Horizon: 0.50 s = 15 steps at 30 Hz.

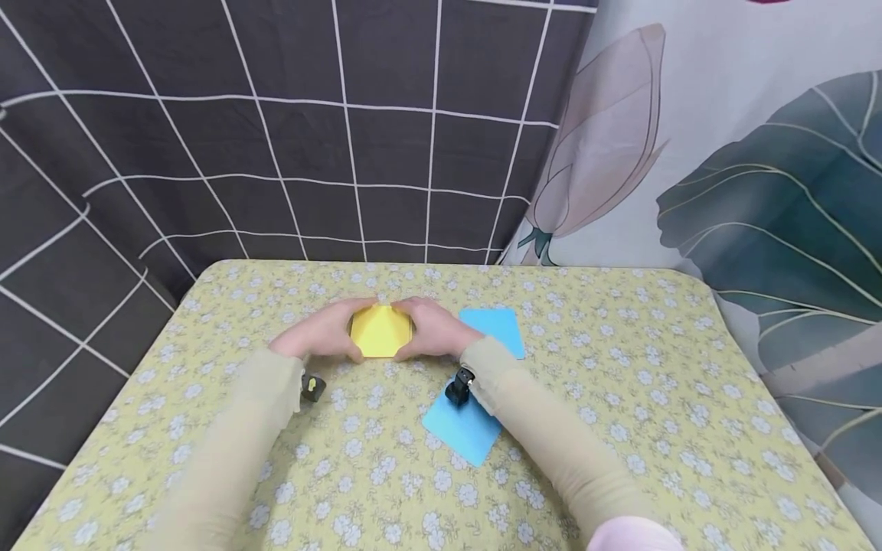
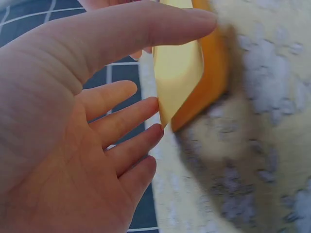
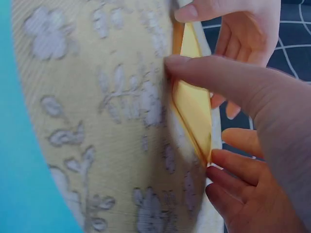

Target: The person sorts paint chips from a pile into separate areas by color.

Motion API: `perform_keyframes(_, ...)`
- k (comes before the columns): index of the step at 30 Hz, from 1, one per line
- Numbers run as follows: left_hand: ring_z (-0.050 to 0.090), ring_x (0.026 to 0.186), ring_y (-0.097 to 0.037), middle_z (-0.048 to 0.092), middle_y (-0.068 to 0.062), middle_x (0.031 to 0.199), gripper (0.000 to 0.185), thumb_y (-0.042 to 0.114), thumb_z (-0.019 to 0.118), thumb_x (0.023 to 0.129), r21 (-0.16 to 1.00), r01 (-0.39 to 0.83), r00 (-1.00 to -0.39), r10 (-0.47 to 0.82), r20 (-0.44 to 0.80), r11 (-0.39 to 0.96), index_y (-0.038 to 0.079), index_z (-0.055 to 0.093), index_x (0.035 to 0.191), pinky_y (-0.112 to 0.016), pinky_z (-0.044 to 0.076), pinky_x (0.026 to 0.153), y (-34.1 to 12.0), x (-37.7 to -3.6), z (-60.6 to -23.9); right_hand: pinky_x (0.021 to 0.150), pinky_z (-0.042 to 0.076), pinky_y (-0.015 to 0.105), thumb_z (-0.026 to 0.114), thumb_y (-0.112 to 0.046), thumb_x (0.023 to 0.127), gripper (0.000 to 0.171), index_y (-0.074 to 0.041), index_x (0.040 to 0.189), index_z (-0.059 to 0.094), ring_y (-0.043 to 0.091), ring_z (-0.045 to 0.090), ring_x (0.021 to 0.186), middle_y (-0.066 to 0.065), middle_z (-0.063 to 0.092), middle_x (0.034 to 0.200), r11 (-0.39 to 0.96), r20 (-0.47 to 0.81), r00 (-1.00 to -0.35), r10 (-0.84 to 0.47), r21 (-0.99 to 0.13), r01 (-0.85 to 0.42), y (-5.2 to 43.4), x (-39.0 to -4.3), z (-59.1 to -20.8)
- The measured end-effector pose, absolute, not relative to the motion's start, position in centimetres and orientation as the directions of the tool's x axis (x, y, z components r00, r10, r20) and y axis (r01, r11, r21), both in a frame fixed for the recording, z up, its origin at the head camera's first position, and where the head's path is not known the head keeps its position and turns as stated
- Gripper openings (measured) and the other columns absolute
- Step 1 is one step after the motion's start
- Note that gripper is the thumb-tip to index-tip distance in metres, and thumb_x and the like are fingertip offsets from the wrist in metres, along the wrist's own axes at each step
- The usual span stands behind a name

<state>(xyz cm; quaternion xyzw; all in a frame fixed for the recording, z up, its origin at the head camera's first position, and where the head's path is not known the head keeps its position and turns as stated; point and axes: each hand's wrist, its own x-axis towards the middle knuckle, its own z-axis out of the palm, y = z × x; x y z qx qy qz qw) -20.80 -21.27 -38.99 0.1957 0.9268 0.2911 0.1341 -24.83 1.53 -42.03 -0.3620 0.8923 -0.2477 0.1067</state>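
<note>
Though edges hidden, yellow paper point(image 1: 380, 330) pinched between both hands point(image 1: 381, 332), fingers half-curled.

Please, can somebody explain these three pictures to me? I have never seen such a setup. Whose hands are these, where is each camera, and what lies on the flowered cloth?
There is no machine here: a person works with two bare hands. The wide picture comes from a camera on the person's head, looking down at a table covered with a yellow flowered cloth. The two close pictures come from small cameras worn on the wrists; one of them shows as a black device at the right sleeve.

The left hand and the right hand meet at a yellow paper, each with a thumb on it and fingertips at its edge. In the wrist views it looks folded, with layers lifting off the cloth. Two blue sheets also lie there: one beyond the right wrist, one under the right forearm. Behind hang a dark checked cloth and a leaf-patterned curtain.
</note>
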Motion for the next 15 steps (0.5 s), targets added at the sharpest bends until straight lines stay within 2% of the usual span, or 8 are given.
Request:
perform_keyframes(5, 0.054, 0.119, -0.037, 0.049, -0.023, 0.147, 0.102, 0.002, 0.086, 0.062, 0.59, 0.291, -0.884, 0.448, -0.136, 0.753, -0.003, 0.04, 0.153, -0.056, 0.045, 0.102, -21.22, -20.88, -39.52, 0.107, 0.043, 0.034, 0.091, -0.039, 0.073, 0.094, -0.003, 0.149, 0.049, 0.025, 0.049, 0.128, 0.011, 0.054, 0.142, 0.631, -0.022, -0.721, -0.693, -0.502, -0.591, 1.56, -24.85, -42.28)
perform_keyframes(11, 0.053, 0.118, -0.037, 0.046, -0.025, 0.148, 0.104, 0.005, 0.085, 0.06, 0.577, 0.305, -0.886, 0.448, -0.12, 0.758, -0.005, 0.039, 0.153, -0.056, 0.048, 0.096, -21.18, -21.01, -39.67, 0.094, 0.047, 0.032, 0.092, -0.039, 0.07, 0.098, -0.005, 0.151, 0.048, 0.021, 0.046, 0.115, 0.01, 0.05, 0.134, 0.668, -0.076, -0.732, -0.677, -0.482, -0.567, 1.2, -24.86, -41.85)
perform_keyframes(15, 0.052, 0.116, -0.037, 0.04, -0.025, 0.151, 0.108, 0.006, 0.085, 0.061, 0.583, 0.277, -0.893, 0.428, -0.136, 0.764, -0.003, 0.033, 0.156, -0.055, 0.05, 0.093, -21.2, -21.09, -39.92, 0.097, 0.046, 0.033, 0.091, -0.039, 0.07, 0.1, -0.006, 0.153, 0.045, 0.022, 0.044, 0.119, 0.01, 0.047, 0.14, 0.676, -0.096, -0.733, -0.674, -0.479, -0.559, 1.04, -24.93, -41.73)
